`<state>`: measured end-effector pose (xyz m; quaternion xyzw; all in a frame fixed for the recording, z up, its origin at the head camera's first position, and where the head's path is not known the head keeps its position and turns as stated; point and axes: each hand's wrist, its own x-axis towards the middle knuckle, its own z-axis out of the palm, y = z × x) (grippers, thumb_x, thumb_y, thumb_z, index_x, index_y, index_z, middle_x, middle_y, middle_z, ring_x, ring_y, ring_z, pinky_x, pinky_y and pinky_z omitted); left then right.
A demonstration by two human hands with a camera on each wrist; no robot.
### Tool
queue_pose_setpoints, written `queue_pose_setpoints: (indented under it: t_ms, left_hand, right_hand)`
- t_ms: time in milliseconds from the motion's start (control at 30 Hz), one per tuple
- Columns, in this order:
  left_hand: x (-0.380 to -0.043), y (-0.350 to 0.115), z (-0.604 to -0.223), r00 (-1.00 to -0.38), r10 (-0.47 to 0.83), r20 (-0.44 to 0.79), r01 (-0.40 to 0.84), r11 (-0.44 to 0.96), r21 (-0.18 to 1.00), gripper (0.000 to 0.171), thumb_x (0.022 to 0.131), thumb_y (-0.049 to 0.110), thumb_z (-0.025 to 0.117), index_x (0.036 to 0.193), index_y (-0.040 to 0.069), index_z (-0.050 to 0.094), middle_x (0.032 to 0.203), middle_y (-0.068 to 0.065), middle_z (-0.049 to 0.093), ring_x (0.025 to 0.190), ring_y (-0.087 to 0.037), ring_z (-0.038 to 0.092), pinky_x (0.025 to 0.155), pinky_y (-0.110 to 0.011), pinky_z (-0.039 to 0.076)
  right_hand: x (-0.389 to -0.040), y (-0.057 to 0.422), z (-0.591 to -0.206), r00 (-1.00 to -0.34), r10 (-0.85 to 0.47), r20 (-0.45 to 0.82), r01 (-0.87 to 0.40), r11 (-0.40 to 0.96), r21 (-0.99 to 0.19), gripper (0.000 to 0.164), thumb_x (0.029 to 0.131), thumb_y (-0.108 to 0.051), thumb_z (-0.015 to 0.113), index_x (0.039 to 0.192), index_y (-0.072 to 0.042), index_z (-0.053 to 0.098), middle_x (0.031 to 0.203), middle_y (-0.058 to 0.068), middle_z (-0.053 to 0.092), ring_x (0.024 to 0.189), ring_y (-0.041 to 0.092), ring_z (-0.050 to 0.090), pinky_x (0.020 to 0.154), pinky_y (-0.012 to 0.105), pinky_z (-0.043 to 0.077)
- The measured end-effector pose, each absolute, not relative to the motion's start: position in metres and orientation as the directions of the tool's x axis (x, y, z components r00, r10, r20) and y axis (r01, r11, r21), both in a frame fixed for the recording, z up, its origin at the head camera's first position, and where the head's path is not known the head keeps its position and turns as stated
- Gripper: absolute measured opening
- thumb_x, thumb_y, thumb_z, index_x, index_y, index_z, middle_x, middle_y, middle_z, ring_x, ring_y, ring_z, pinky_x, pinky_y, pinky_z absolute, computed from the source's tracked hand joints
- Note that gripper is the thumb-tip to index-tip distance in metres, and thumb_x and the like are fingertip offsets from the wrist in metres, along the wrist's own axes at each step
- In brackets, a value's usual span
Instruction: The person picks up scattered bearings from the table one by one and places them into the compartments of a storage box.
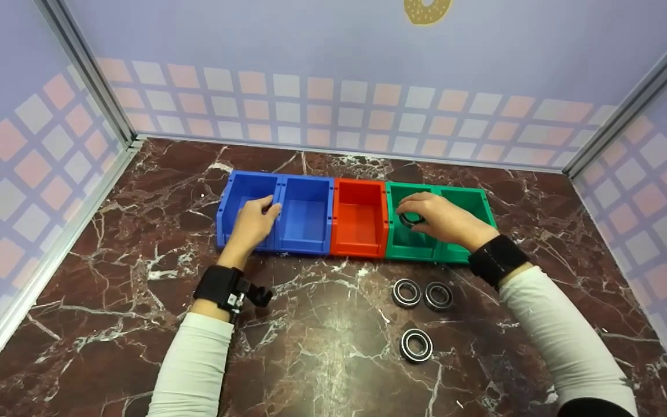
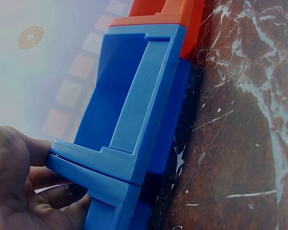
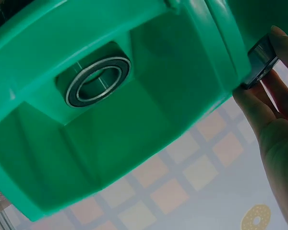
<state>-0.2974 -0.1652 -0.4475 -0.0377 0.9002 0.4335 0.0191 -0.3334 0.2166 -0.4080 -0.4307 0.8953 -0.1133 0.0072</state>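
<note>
My right hand pinches a bearing over the left of two green bins. In the right wrist view this bearing is tilted near the divider between the green bins. Another bearing leans inside the right green bin. My left hand is at the left end of the row; its thumb and fingers lie on either side of the wall between two blue bins, pinching its rim. In the left wrist view, the left hand's fingers touch that blue wall, partly hidden behind it.
A red bin stands between the blue and green bins, all joined in one row. Three bearings lie on the marbled tabletop in front: a left one, a right one and a nearer one. Patterned panels enclose the table.
</note>
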Motion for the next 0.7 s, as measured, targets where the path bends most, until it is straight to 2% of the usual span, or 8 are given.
queue_pose_setpoints:
  t_ms: [700]
  left_hand:
    - [-0.298, -0.165, -0.448, -0.995, -0.065, -0.079, -0.102, 0.617, 0.781, 0.053, 0.105, 0.029, 0.047, 0.149, 0.000, 0.039, 0.154, -0.019, 0.042, 0.146, -0.032, 0.036, 0.121, -0.044, 0.032]
  right_hand:
    - [-0.338, 0.211, -0.422, -0.659, -0.752, 0.030, -0.739, 0.638, -0.216, 0.039, 0.084, -0.004, 0.076, 0.122, -0.002, 0.066, 0.128, 0.018, 0.064, 0.123, 0.036, 0.057, 0.103, 0.047, 0.050]
